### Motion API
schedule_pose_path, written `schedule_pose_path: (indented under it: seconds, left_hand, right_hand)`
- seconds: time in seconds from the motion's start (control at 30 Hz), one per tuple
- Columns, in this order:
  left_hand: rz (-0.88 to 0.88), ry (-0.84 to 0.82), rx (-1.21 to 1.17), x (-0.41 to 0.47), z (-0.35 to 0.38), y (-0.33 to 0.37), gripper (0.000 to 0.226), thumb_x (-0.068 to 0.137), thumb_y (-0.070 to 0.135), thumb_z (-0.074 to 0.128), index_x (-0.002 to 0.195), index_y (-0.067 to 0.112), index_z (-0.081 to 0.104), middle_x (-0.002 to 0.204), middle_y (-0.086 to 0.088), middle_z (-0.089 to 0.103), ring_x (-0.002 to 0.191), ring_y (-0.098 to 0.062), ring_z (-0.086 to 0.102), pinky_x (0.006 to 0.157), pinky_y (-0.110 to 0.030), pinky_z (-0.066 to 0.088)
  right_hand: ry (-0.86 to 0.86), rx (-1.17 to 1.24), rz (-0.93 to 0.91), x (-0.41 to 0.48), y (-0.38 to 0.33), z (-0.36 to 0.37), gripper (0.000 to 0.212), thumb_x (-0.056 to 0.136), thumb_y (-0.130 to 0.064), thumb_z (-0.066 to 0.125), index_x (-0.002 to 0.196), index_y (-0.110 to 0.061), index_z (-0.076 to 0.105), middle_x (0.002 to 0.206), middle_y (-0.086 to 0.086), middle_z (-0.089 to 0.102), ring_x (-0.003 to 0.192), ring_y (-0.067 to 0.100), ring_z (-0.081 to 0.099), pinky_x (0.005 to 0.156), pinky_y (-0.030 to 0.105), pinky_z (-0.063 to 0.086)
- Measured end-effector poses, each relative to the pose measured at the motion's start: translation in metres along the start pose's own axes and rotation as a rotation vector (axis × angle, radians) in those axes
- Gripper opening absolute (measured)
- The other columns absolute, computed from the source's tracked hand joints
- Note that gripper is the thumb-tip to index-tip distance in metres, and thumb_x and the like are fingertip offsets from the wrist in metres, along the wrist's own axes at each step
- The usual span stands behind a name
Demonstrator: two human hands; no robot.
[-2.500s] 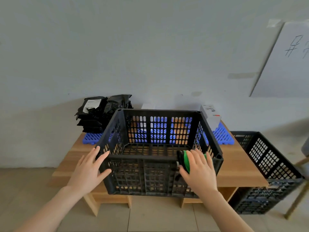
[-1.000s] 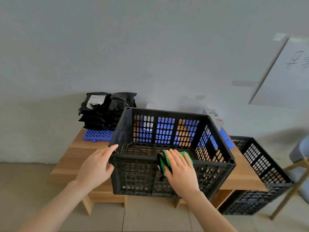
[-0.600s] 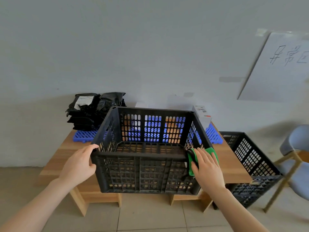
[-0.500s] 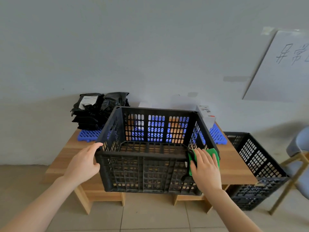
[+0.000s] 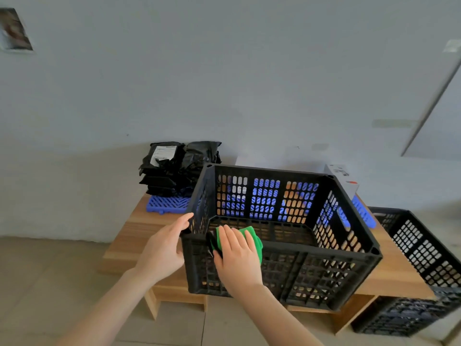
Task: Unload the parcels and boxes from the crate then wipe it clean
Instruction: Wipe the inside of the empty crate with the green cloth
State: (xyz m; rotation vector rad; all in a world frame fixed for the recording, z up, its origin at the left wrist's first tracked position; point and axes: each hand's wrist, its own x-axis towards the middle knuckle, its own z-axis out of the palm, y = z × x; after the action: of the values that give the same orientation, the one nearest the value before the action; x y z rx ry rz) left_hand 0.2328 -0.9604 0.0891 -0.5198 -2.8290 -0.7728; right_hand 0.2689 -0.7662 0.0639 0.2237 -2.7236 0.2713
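- The black crate [image 5: 311, 270] stands on the bench [image 5: 139, 236], its near wall along the bench's near edge. Bare wood lies open to its left and along the bench's right edge.
- Its top is open, and the grid floor inside shows through.
- A second black crate [image 5: 419, 258] sits on the tiled floor [image 5: 50, 283], just beside the bench's right end.
- The right hand [image 5: 237, 260] lies flat on a green cloth [image 5: 253, 237], with straight, spread fingers pressing it onto the crate's near rim, close to the near-left corner.
- The left hand [image 5: 162, 248] is at that same corner. Its fingers [image 5: 185, 219] reach out straight against the outside of the left wall, up to the rim, and do not curl round it.
- At the bench's far left corner, black parcels [image 5: 174, 168] are stacked on a blue slatted mat [image 5: 167, 203], against the wall.
- A white box [image 5: 345, 178] stands at the far right corner, behind the crate.
- The grey wall [image 5: 224, 83] carries a white sheet [image 5: 446, 116] on the right.
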Motion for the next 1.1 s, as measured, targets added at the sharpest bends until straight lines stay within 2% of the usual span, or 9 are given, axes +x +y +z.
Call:
schedule_pose_path:
  seconds: [0.17,0.27,0.4,0.5,0.6,0.73,0.93,1.03,1.1]
  left_hand:
    - [0.014,-0.024,-0.002,0.001,-0.002,-0.009,0.101,0.076,0.006,0.070,0.154,0.037,0.013,0.144,0.013,0.050,0.115,-0.011,0.059,0.081,-0.017,0.045]
    - [0.020,-0.008,0.039,0.001,0.001,-0.006,0.096,0.079,0.009,0.070,0.154,0.034,0.015,0.143,0.011,0.051,0.124,-0.009,0.053,0.091,-0.019,0.046]
    - [-0.001,0.034,0.079,0.002,0.006,0.001,0.082,0.083,0.013,0.068,0.152,0.030,0.026,0.136,0.009,0.057,0.121,-0.009,0.055,0.088,-0.018,0.045]
    - [-0.023,0.032,0.114,0.000,0.012,0.005,0.076,0.083,0.013,0.067,0.149,0.028,0.033,0.132,0.007,0.057,0.113,-0.009,0.056,0.079,-0.016,0.045]
    - [-0.039,0.018,0.172,-0.002,0.017,0.009,0.077,0.082,0.014,0.067,0.150,0.027,0.033,0.133,0.005,0.056,0.108,-0.010,0.056,0.069,-0.013,0.041]
    - [-0.083,0.004,0.200,-0.002,0.022,0.015,0.080,0.082,0.019,0.068,0.152,0.027,0.030,0.132,0.005,0.056,0.108,-0.012,0.057,0.065,-0.014,0.038]
    - [-0.149,-0.022,0.212,0.000,0.025,0.022,0.078,0.082,0.024,0.068,0.150,0.028,0.031,0.142,0.004,0.048,0.108,-0.014,0.058,0.065,-0.017,0.040]
    - [-0.192,-0.005,0.164,0.000,0.026,0.025,0.077,0.082,0.023,0.070,0.149,0.027,0.032,0.142,0.004,0.049,0.111,-0.015,0.058,0.074,-0.021,0.046]
    - [-0.225,0.014,0.123,-0.001,0.025,0.027,0.078,0.082,0.021,0.071,0.148,0.028,0.032,0.144,0.004,0.049,0.118,-0.018,0.056,0.085,-0.030,0.050]
  right_hand:
    - [-0.064,0.043,-0.045,0.020,-0.039,0.014,0.055,0.096,-0.039,0.044,0.145,-0.015,0.039,0.147,0.001,0.044,0.136,0.021,0.040,0.117,0.044,0.022]
    - [-0.092,0.023,-0.118,0.017,-0.025,0.011,0.057,0.096,-0.038,0.044,0.148,-0.016,0.033,0.149,0.001,0.041,0.137,0.021,0.037,0.117,0.042,0.023]
    - [-0.024,0.008,-0.108,0.000,0.019,-0.003,0.055,0.091,-0.040,0.055,0.140,-0.018,0.047,0.138,-0.001,0.053,0.128,0.018,0.050,0.112,0.040,0.035]
    - [0.004,-0.031,-0.060,-0.022,0.068,-0.016,0.053,0.090,-0.042,0.057,0.137,-0.018,0.050,0.137,-0.001,0.055,0.127,0.018,0.051,0.111,0.040,0.037]
    - [-0.013,-0.084,0.013,-0.046,0.123,-0.033,0.054,0.093,-0.044,0.051,0.141,-0.019,0.046,0.142,-0.001,0.050,0.133,0.018,0.044,0.115,0.039,0.028]
    - [-0.050,-0.141,0.139,-0.072,0.190,-0.061,0.053,0.096,-0.045,0.043,0.144,-0.022,0.041,0.148,-0.003,0.044,0.140,0.014,0.033,0.118,0.035,0.015]
    - [-0.090,-0.170,0.246,-0.098,0.244,-0.090,0.056,0.097,-0.049,0.037,0.148,-0.026,0.032,0.153,-0.006,0.034,0.144,0.010,0.021,0.119,0.031,0.006]
    - [-0.093,-0.140,0.275,-0.091,0.231,-0.088,0.061,0.096,-0.056,0.033,0.148,-0.025,0.032,0.152,-0.008,0.035,0.145,0.011,0.020,0.119,0.034,0.005]
    - [-0.110,-0.126,0.248,-0.083,0.214,-0.082,0.065,0.095,-0.061,0.031,0.149,-0.025,0.030,0.152,-0.009,0.034,0.145,0.012,0.020,0.118,0.034,0.002]
